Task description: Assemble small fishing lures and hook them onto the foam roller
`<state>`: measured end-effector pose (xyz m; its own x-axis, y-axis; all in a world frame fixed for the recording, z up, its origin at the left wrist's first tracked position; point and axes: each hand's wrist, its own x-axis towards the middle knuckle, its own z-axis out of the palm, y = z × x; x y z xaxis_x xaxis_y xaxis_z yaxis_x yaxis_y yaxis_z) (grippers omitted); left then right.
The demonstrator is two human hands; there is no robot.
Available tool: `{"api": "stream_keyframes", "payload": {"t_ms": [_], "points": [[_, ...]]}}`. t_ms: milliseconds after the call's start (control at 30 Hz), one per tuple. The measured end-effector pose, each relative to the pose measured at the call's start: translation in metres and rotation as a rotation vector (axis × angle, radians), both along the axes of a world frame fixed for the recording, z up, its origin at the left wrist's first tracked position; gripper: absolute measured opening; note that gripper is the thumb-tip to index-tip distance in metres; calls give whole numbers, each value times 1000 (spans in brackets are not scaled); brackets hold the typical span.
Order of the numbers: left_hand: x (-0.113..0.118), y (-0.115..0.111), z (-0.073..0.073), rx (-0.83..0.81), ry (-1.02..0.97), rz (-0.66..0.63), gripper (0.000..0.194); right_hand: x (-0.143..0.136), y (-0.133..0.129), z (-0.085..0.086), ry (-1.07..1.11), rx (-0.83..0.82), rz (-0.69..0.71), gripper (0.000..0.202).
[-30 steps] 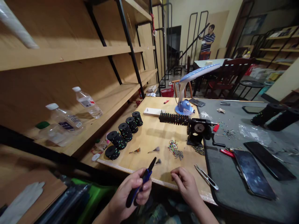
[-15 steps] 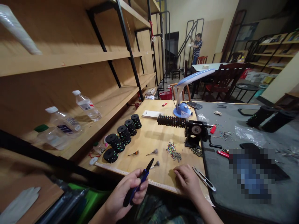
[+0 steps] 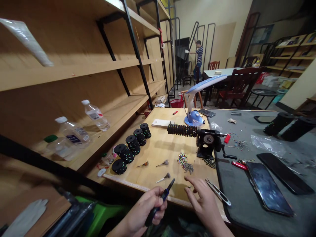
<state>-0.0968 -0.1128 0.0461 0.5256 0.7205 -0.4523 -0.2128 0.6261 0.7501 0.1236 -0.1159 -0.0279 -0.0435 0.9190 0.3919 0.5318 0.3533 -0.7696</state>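
Note:
My left hand (image 3: 154, 205) is closed around pliers (image 3: 161, 200) with blue and black handles, their dark jaws pointing up and to the right. To the right, my right hand (image 3: 203, 200) hovers low over the wooden board, thumb and forefinger apart. Between those fingertips lies a tiny metal piece (image 3: 189, 187), too small to name. Beyond it are a pile of coloured beads (image 3: 182, 158) and a heap of small metal parts (image 3: 189, 168). Thread snips (image 3: 218, 192) rest just right of my right hand. Small brush-like tufts (image 3: 163, 177) lie left of the beads.
A black hand-crank winder (image 3: 206, 143) carries a ridged black roll (image 3: 182, 130). Several black foam spools (image 3: 132, 144) line the board's left side. A blue lamp (image 3: 194, 117) stands behind. Phones (image 3: 269, 187) lie on the grey mat (image 3: 232, 184). Bottles (image 3: 74, 131) occupy the left shelf; a person (image 3: 198, 57) stands far back.
The pliers and my left hand have shifted right and slightly down. My right hand's thumb and forefinger have spread, showing the tiny metal piece. The person at the back has moved left.

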Motion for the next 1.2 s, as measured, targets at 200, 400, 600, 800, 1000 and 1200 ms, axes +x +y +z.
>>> {"api": "stream_keyframes", "payload": {"t_ms": [200,400,600,800,1000,1200], "points": [[3,-6,-4,90,110,-9,29,-32,0,33,620,-393,164,37],[-3,-3,-16,503,396,-48,13,-34,5,22,569,-472,107,41],[-36,30,-44,846,963,-8,18,-20,8,-4,599,-508,-12,41],[-61,64,-70,1108,1373,-109,20,-17,5,-16,701,-546,-106,42],[-43,65,-70,1245,1409,-48,27,-23,-3,-22,799,-562,-166,45],[6,60,-77,1072,1189,42,27,-29,-10,-37,900,-628,-202,54]]}}
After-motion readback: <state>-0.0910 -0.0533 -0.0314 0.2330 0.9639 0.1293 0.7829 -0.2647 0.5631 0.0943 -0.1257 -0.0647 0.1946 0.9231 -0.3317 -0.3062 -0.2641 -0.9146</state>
